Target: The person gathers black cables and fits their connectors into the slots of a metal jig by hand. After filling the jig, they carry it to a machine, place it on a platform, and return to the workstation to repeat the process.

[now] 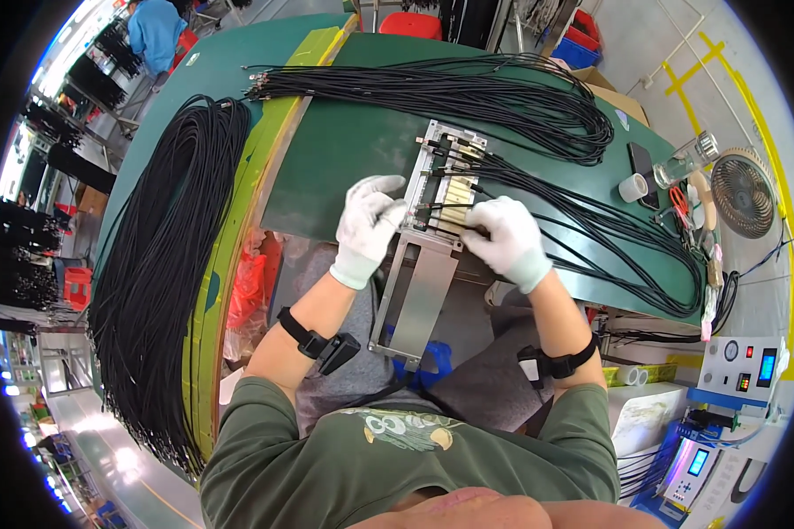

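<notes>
A metal fixture with pale blocks across its upper part lies over the near edge of the green table. Several black cables lie across the blocks, with metal connectors along the fixture's left side. My left hand, in a white glove, is at the fixture's left edge beside the nearest connectors. Its fingers are bent and apart, and nothing shows between them. At the right edge, my white-gloved right hand is closed, thumb against fingers, on a black cable running from the blocks. Its fingertips partly hide that cable.
A long cable bundle lies across the back of the table; another hangs over the left side beyond a yellow-green ledge. At right are a fan, a white cup, a glass bottle, a phone and red-handled pliers.
</notes>
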